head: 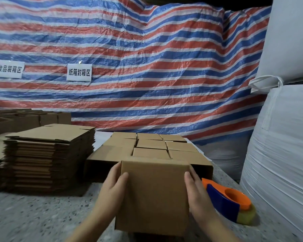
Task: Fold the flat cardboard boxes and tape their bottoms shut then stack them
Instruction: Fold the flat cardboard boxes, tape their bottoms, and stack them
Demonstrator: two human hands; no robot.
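I hold a folded brown cardboard box (154, 194) in front of me, just above the speckled table (42, 215). My left hand (110, 187) grips its left side, thumb on the near face. My right hand (195, 189) grips its right side the same way. Behind the box stands a block of several finished boxes (150, 147) packed side by side. A tall stack of flat cardboard blanks (47, 154) lies at the left. An orange and blue tape dispenser (229, 201) with a roll of tape rests on the table right of my right hand.
More cardboard boxes (24, 119) stand at the far left. Large white bulk sacks (278, 154) wall off the right side. A red, white and blue striped tarp (147, 67) with two paper signs hangs behind the table.
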